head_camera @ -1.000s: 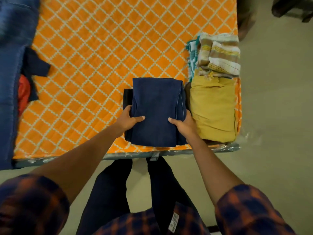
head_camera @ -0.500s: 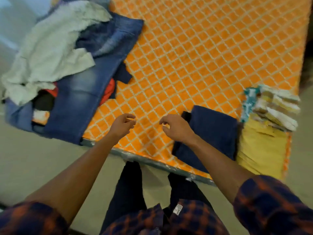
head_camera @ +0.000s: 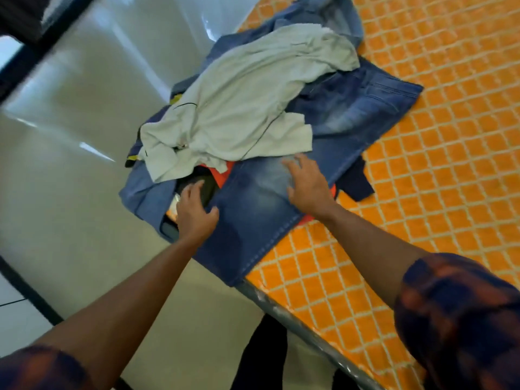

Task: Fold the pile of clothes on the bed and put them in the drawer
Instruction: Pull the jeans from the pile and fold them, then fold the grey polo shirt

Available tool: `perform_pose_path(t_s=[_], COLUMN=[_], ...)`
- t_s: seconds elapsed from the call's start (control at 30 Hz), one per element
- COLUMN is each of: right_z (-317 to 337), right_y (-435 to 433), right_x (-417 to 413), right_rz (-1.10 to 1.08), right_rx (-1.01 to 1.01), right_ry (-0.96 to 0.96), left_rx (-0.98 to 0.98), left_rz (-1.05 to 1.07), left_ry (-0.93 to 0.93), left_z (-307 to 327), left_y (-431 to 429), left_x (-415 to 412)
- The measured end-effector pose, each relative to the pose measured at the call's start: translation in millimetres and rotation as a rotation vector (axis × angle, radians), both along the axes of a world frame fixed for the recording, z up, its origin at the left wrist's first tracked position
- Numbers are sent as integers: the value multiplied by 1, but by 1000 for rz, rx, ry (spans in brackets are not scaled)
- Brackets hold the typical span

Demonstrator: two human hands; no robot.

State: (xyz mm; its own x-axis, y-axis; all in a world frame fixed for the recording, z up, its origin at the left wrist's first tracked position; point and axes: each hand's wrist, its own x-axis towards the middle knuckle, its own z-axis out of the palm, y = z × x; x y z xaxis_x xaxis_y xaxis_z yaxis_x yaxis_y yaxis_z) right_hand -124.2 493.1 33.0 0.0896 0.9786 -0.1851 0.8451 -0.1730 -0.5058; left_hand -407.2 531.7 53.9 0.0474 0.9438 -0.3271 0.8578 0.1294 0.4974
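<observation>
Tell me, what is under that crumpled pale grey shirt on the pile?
Faded blue denim jeans spread beneath the pale grey shirt, and an orange garment and a black garment peek out at its lower edge. Whatever else lies underneath is covered.

The floor [head_camera: 84, 206] is pale and glossy, with bright streaks of reflected light. A dark frame [head_camera: 45, 42] crosses the upper left corner, perhaps of a door. The bed [head_camera: 450, 192] has an orange cover with white diamond lines
</observation>
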Motion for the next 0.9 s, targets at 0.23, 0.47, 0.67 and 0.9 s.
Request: perform_pose_path(t_s=[0.23, 0.47, 0.67, 0.9], right_z=[-23, -48, -6, 24], right_y=[117, 139, 110, 5], right_x=[-23, -23, -34, -74], right_rz=[131, 196, 339, 161], right_rx=[-30, 261, 138, -99], right_ry=[-311, -390, -92, 241], left_rx=[13, 67, 273, 114], left_rz=[-91, -181, -296, -875], left_ry=[69, 165, 68, 254], left_z=[-42, -59, -36, -32], left_y=[124, 155, 164, 111], left_x=[-5, -21, -18, -1])
